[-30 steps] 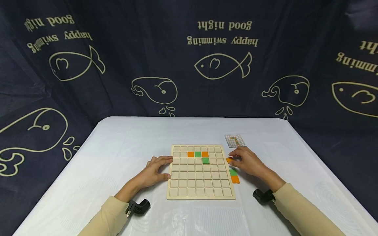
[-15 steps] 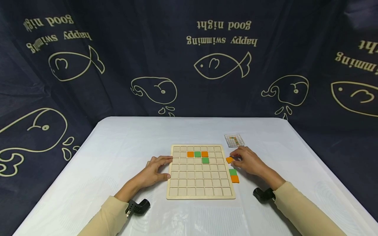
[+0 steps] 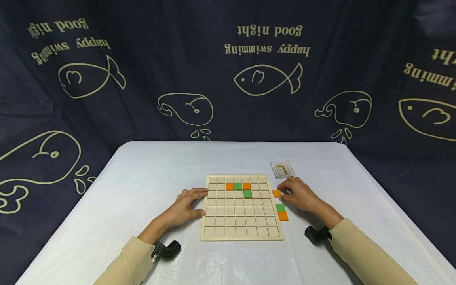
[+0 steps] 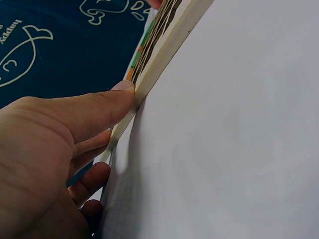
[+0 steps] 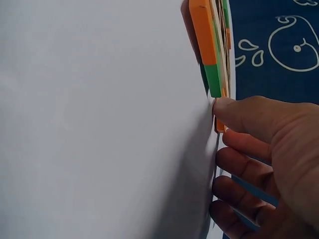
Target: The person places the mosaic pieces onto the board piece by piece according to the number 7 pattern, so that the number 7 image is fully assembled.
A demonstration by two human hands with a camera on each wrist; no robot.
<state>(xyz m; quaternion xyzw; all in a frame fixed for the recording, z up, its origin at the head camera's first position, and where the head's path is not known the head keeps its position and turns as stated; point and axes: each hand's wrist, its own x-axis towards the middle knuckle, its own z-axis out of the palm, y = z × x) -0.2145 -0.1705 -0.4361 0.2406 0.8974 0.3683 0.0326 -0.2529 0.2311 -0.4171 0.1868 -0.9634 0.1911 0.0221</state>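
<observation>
A light wooden grid board (image 3: 230,212) lies in mid-table in the head view. In its upper rows sit two orange tiles, one of them the left orange tile (image 3: 229,186), and two green tiles, the lower green tile (image 3: 247,193) among them. My left hand (image 3: 180,208) rests at the board's left edge, fingers fairly straight; its thumb (image 4: 107,112) touches the edge in the left wrist view. At the right edge my right hand (image 3: 301,194) pinches a loose orange tile (image 3: 276,193) between thumb and forefinger, low at the table.
Below the right hand, a green tile (image 3: 280,208) and an orange tile (image 3: 283,216) lie end to end beside the board. A small pattern card (image 3: 282,170) with a printed grid lies beyond the board. A dark curtain (image 3: 228,118) hangs behind the white table (image 3: 171,162).
My right fingers have shifted slightly, so more of the orange tile between them shows. The left hand stays at the board's edge, and the tiles on the board are unchanged.
</observation>
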